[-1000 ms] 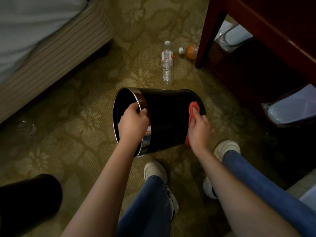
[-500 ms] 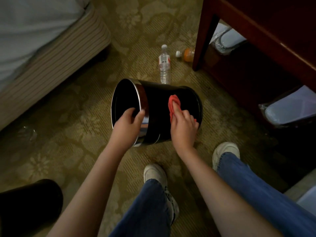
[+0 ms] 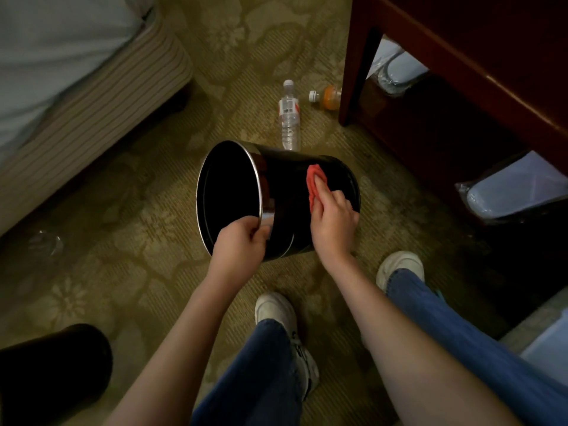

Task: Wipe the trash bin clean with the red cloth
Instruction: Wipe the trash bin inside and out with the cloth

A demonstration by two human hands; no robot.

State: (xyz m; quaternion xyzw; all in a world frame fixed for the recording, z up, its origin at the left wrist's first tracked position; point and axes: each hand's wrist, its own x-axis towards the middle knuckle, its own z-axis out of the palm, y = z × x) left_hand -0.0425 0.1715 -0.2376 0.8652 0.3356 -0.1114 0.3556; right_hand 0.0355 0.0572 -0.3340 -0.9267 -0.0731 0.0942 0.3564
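Observation:
A black trash bin (image 3: pixel 285 179) with a shiny metal rim lies tipped on its side above the carpet, its mouth facing left. My left hand (image 3: pixel 241 242) grips the lower part of the rim. My right hand (image 3: pixel 333 216) presses the red cloth (image 3: pixel 313 182) flat against the bin's outer wall, fingers lying over the cloth, so only its upper left part shows.
A clear water bottle (image 3: pixel 289 116) and an orange drink bottle (image 3: pixel 327 98) lie on the carpet beyond the bin. A dark wooden desk (image 3: pixel 461 56) stands at right with lined bins under it. A bed (image 3: pixel 76 72) is at left, another black bin (image 3: pixel 52 367) at lower left.
My right hand slid the red cloth leftwards along the bin's wall from its base end, then slightly back to the right. My left hand shifted lower on the rim.

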